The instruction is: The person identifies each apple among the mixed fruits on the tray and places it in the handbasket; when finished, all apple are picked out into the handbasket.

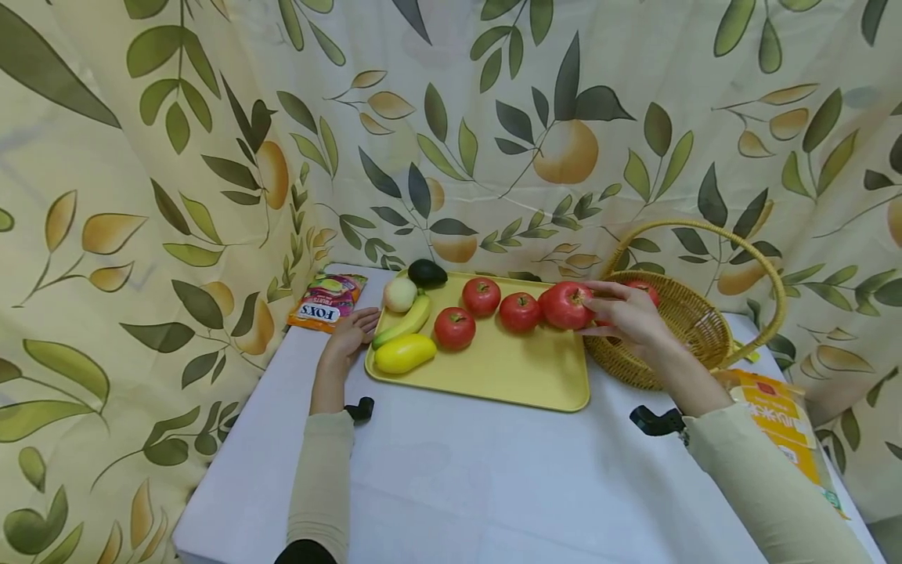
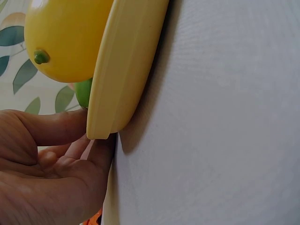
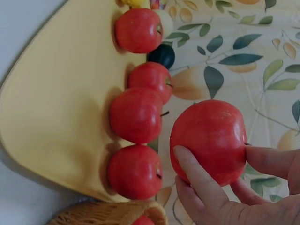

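My right hand holds a red apple in its fingertips over the right part of a yellow tray, close to the wicker basket. In the right wrist view the held apple is apart from several red apples on the tray, one of them a nearby apple. My left hand grips the tray's left edge, thumb at the rim and fingers under it. Beside that hand lie a banana, a yellow oval fruit, a pale round fruit and a dark green fruit.
A red apple shows inside the basket, whose tall handle arches up. A FOX'S candy bag lies left of the tray. On the right, an orange-yellow packet lies by the right forearm. A patterned curtain hangs behind.
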`<control>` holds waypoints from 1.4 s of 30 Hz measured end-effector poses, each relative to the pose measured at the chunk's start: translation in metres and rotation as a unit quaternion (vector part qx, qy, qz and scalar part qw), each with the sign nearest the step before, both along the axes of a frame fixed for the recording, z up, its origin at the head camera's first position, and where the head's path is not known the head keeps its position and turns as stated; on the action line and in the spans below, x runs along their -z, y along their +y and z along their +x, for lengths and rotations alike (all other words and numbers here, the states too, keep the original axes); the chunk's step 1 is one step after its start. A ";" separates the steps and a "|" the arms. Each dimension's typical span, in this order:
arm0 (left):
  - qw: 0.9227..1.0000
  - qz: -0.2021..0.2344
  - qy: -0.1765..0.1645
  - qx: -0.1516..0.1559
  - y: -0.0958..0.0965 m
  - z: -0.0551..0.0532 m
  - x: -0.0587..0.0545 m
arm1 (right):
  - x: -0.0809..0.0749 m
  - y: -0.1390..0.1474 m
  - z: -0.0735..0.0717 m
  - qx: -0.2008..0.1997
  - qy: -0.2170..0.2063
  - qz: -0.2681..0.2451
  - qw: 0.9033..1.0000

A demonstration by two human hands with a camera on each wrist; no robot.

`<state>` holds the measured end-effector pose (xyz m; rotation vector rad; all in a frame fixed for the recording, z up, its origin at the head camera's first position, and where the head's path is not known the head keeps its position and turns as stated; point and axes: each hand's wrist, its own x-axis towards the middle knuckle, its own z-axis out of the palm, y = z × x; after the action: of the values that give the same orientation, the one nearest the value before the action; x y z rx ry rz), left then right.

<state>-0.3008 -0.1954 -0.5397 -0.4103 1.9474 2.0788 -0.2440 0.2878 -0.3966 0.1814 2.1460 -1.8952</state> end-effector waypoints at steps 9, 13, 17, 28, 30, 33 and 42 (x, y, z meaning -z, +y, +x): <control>1.000 0.003 -0.003 0.004 0.001 0.000 -0.002 | -0.002 0.020 0.001 0.006 -0.006 0.012 1.000; 1.000 0.001 -0.005 0.005 0.001 0.001 -0.003 | -0.003 0.028 0.001 0.010 -0.012 0.021 1.000; 1.000 -0.003 -0.013 0.000 0.001 0.000 -0.001 | -0.002 0.037 0.002 0.024 -0.022 -0.001 0.999; 1.000 0.000 -0.011 -0.004 -0.002 -0.001 0.004 | -0.005 0.058 -0.002 0.025 -0.048 -0.007 0.999; 1.000 0.002 -0.009 -0.004 -0.002 -0.001 0.003 | -0.005 0.062 -0.003 0.022 -0.053 -0.006 0.998; 1.000 0.004 -0.009 -0.005 -0.001 0.000 0.003 | -0.003 0.069 -0.004 0.020 -0.057 -0.009 0.998; 1.000 0.006 -0.004 -0.004 -0.001 0.000 0.002 | 0.000 0.090 0.000 0.008 -0.074 0.001 0.997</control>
<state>-0.3007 -0.1961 -0.5417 -0.4242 1.9297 2.0894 -0.2436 0.3782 -0.3964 0.3308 2.0551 -1.8272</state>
